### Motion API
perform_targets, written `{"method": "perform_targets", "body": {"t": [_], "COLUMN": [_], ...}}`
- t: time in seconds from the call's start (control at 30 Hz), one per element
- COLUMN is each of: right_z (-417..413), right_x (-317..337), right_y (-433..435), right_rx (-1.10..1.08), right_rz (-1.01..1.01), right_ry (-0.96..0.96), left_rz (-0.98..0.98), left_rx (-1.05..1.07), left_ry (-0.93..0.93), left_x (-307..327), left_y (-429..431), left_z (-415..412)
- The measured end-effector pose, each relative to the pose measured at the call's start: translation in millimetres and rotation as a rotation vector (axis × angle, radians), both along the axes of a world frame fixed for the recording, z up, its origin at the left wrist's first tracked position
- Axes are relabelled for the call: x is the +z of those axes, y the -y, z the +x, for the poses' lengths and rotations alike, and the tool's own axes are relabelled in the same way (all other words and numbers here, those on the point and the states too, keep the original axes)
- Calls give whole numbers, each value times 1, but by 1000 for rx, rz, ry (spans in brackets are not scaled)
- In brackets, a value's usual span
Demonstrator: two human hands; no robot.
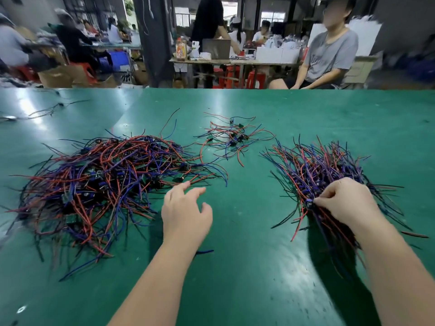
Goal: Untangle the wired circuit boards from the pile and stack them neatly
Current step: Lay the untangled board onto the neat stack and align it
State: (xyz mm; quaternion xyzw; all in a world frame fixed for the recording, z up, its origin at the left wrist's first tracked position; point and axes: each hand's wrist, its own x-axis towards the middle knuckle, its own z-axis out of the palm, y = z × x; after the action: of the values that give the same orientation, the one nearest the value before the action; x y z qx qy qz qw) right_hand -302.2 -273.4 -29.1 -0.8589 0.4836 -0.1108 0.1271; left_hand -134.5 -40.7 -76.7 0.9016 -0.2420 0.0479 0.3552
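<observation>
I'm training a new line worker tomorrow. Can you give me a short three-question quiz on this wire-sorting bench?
1. True or false: the left hand is gripping a bundle of wires.
2. How many separate heaps of wired circuit boards lie on the green table: A) one, B) two, C) three?
3. Which hand is pinching something at the near edge of the right-hand stack?

Key:
1. False. It is open, fingers spread, just short of the big tangled pile.
2. C. The big tangled pile at left, a small heap farther back in the middle, and the right-hand stack.
3. The right hand, fingers closed on the stack's boards.
</observation>
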Motion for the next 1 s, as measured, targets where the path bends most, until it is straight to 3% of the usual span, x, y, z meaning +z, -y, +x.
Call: {"method": "perform_targets", "body": {"t": [0.07,0.13,0.23,0.33,0.43,0.67,0.83,1.0], "right_z": [8,18,38,63,82,81,79,77], "right_x": [11,17,24,21,13,-26,-31,-30], "right_y": [-13,-28,-57,-82,-100,-118,-119,-117], "right_rx": [62,149,262,390,511,656,665,628], "right_rz": [-48,-113,-119,-54,-47,78,106,162], "right_ry": [-54,12,84,75,121,131,244,337], "left_rz": [151,253,316,369,379,50,-15,-488], "left_rx": [78,158,256,249,243,299,302,334], "left_ry": [-1,18,-31,-181,-196,-236,-266,-178], "left_x": [1,2,3,2,2,4,3,4], "left_y": [-3,-8,-15,-18,-19,-23,-22,-21], "left_z": [3,8,18,25,27,35,46,42]}}
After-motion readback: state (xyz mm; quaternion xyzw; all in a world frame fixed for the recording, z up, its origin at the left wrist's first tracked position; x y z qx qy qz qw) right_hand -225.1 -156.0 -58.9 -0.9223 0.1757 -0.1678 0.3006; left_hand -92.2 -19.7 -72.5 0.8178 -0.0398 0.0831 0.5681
